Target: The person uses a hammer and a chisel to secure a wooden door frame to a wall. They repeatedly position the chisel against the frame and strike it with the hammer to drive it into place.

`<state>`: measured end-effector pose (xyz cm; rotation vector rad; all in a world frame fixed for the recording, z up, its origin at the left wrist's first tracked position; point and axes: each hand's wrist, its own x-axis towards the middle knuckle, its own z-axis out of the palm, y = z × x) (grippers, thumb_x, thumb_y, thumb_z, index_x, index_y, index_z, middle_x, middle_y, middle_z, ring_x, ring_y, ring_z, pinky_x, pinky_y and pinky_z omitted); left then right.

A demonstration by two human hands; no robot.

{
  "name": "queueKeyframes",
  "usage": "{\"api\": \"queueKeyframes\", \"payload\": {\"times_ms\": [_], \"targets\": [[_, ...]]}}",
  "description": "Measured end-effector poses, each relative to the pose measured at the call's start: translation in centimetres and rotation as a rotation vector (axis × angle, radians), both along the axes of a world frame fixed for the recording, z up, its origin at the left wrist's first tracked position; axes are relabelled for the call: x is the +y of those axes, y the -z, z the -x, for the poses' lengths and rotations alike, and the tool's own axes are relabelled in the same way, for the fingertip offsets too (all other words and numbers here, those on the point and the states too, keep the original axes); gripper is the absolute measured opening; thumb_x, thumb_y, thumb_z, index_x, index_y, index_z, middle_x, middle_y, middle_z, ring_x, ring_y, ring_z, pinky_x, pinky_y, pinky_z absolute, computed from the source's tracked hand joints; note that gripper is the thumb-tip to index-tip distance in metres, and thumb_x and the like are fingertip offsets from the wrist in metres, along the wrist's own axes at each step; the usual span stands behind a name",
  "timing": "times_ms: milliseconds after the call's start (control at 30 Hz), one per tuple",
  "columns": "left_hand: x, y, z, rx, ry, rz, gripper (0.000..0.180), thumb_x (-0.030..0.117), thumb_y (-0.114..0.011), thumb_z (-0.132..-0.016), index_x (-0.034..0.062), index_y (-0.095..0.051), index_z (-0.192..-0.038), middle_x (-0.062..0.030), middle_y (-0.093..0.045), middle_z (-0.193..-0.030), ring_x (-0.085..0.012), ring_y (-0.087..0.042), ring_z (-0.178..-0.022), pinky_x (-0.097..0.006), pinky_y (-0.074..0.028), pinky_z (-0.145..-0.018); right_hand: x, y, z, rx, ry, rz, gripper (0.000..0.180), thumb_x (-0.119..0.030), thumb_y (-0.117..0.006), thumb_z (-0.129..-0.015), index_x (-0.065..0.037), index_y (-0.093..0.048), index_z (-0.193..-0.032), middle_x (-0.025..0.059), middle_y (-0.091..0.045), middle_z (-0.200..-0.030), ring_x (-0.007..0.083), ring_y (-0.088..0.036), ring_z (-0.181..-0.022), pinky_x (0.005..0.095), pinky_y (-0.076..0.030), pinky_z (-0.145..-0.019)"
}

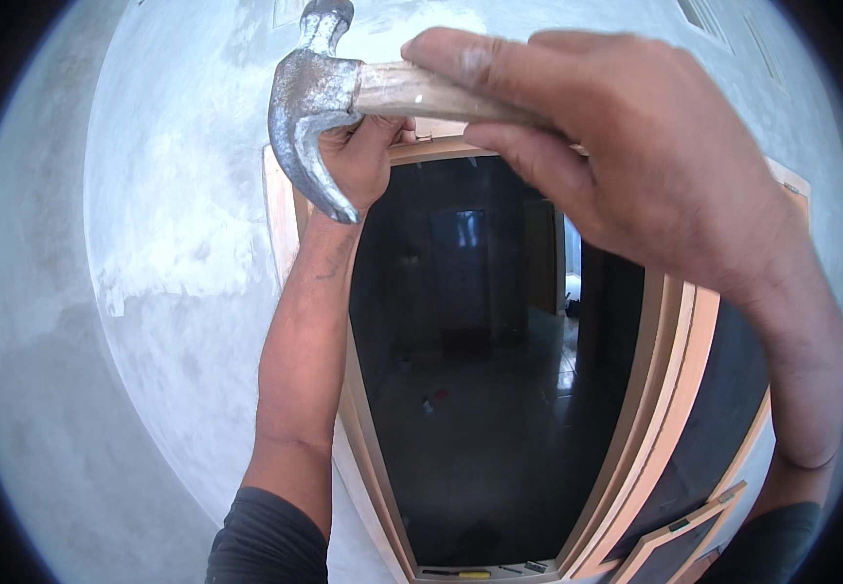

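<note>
My right hand [660, 161] is wrapped round the wooden handle of a claw hammer [316, 92]. Held up across the top of the view, the hammer has its worn metal head to the left and its claw curving down. Behind the head, my left hand [361, 167] reaches up to the upper left corner of a wooden window frame [441, 146]. Its fingers are closed together against the top bar; the hammer partly covers them, and what they hold is hidden. Dark glass or an opening [489, 389] fills the frame.
Grey plastered wall [178, 234] surrounds the frame. To the right, a wooden sash [684, 370] stands open, with a smaller wooden-framed panel [679, 535] below it. On the sill lie a yellow-handled tool [474, 574] and other small tools.
</note>
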<state>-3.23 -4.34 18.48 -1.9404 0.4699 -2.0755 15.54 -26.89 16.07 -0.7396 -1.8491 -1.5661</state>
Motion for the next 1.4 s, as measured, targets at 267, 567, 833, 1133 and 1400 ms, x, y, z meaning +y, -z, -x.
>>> {"api": "queueKeyframes", "payload": {"times_ms": [267, 567, 833, 1133, 1400], "targets": [[1.8, -2.2, 3.2, 0.28, 0.747, 0.114, 0.028, 0.019, -0.05, -0.105, 0.002, -0.061, -0.085, -0.0035, -0.049, -0.065, -0.0138, -0.049, -0.056, -0.032, -0.05, -0.06, -1.2, -0.1, -2.0, -0.034, -0.209, -0.014, 0.05, -0.012, -0.069, -0.098, -0.011, -0.058, -0.147, 0.0183, -0.072, -0.107, 0.0318, -0.067, -0.081, 0.0411, -0.054, -0.075], [-1.5, -0.9, -0.5, 0.185, 0.514, 0.206, 0.035, 0.014, -0.063, -0.1, 0.0023, -0.06, -0.067, -0.0046, -0.05, -0.061, -0.0121, -0.041, -0.054, -0.035, -0.045, -0.059, -2.9, 1.4, -3.1, 0.035, -0.222, 0.074, 0.051, -0.013, -0.067, -0.1, -0.008, -0.056, -0.149, 0.017, -0.071, -0.109, 0.0267, -0.064, -0.079, 0.0398, -0.052, -0.073], [-2.2, 0.4, -1.7, 0.136, 0.369, 0.207, 0.024, 0.021, -0.067, -0.102, 0.0002, -0.066, -0.09, -0.0085, -0.063, -0.074, -0.0179, -0.061, -0.071, -0.032, -0.049, -0.062, -2.0, 1.5, -2.2, 0.019, -0.227, 0.075, 0.051, -0.013, -0.068, -0.099, -0.008, -0.056, -0.148, 0.0154, -0.068, -0.097, 0.0271, -0.061, -0.073, 0.0396, -0.051, -0.07], [-2.4, -0.3, -0.9, -0.031, -0.054, -0.094, 0.028, 0.024, -0.075, -0.099, 0.0051, -0.069, -0.078, -0.0013, -0.062, -0.066, -0.0093, -0.059, -0.058, -0.025, -0.047, -0.054, -0.6, 1.1, -0.8, -0.027, -0.237, -0.007, 0.053, -0.014, -0.071, -0.096, -0.011, -0.057, -0.147, 0.0134, -0.067, -0.092, 0.0272, -0.062, -0.071, 0.0391, -0.051, -0.067], [-0.3, -0.5, -0.9, -0.17, -0.108, -0.231, 0.016, 0.016, -0.069, -0.101, 0.0022, -0.07, -0.093, -0.003, -0.067, -0.076, -0.0101, -0.061, -0.061, -0.024, -0.048, -0.054, 1.2, 0.1, 0.6, -0.03, -0.096, -0.103, 0.054, -0.015, -0.073, -0.095, -0.014, -0.058, -0.147, 0.0115, -0.066, -0.087, 0.0271, -0.063, -0.069, 0.0388, -0.051, -0.064]]}}
